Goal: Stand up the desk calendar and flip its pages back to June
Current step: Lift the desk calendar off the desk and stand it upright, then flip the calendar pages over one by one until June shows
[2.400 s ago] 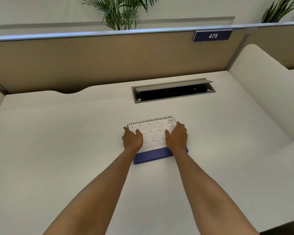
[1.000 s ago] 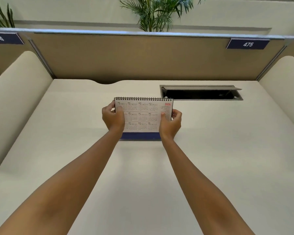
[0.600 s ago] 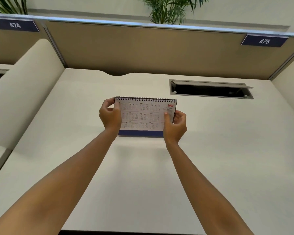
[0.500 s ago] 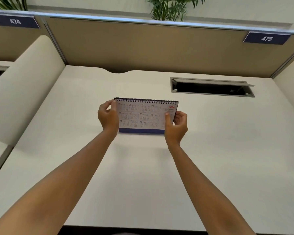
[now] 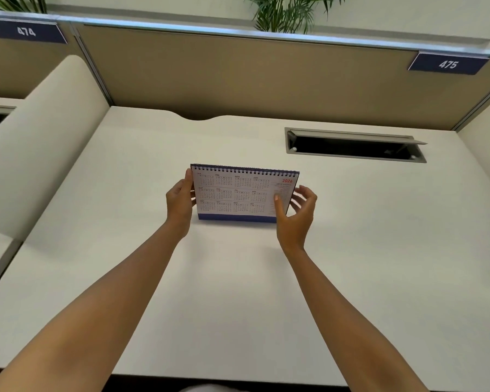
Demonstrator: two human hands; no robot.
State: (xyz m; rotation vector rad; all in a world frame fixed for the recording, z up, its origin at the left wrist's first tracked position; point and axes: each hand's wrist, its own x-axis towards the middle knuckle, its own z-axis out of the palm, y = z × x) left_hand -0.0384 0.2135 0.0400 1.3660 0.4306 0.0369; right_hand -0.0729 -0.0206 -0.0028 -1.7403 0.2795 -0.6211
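Note:
The desk calendar (image 5: 239, 193) stands upright on the white desk (image 5: 238, 292), spiral binding on top and blue base touching the surface. Its facing page shows a full-year 2026 overview with small month grids. My left hand (image 5: 180, 203) grips the calendar's left edge, fingers behind it and thumb on the side. My right hand (image 5: 296, 215) is at the right edge: the thumb rests on the front page, the fingers are spread behind and beside the calendar.
A cable tray slot (image 5: 354, 145) with its lid raised sits in the desk at the back right. A tan partition (image 5: 252, 75) with labels 474 (image 5: 26, 31) and 475 (image 5: 447, 63) closes the back. Cream side dividers (image 5: 40, 137) flank the desk.
The calendar was lifted from lying flat, turned upright, and lowered until its blue base rests on the desk. My right hand's fingers have loosened and spread.

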